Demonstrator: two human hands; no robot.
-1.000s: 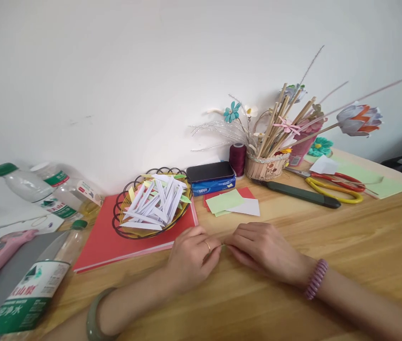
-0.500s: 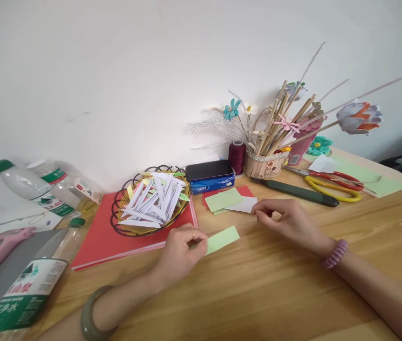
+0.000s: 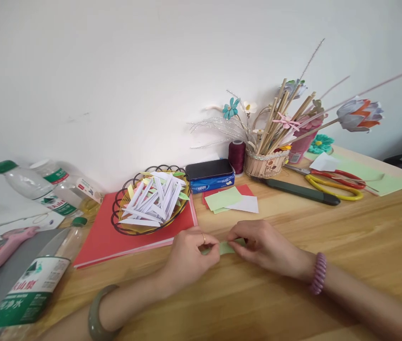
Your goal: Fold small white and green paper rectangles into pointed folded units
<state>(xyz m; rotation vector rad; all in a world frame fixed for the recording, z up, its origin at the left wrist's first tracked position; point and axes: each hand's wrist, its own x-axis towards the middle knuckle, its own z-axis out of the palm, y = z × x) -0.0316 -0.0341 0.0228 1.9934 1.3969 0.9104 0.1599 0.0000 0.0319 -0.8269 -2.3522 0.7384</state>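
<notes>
A small light green paper strip (image 3: 226, 246) lies on the wooden table (image 3: 329, 246) between my two hands. My left hand (image 3: 190, 258), with a ring and a green bangle on the wrist, pinches its left end. My right hand (image 3: 261, 246), with a pink beaded bracelet, pinches its right end. Most of the strip is hidden by my fingers. Just behind the hands lies a small stack of green, white and red paper pieces (image 3: 234, 200).
A wire basket (image 3: 149, 201) of folded paper strips sits on a red folder (image 3: 105, 241). Behind are a blue tissue pack (image 3: 211, 176), a maroon thread spool (image 3: 237, 157), a stick holder with paper flowers (image 3: 267, 163), a utility knife (image 3: 300, 192) and scissors (image 3: 332, 182). Water bottles (image 3: 30, 184) and a pink glue gun (image 3: 7, 241) lie left.
Half a second ago my right hand was away at the paper stack while the left held the green strip alone. Now the right hand has come back and both hands pinch the strip.
</notes>
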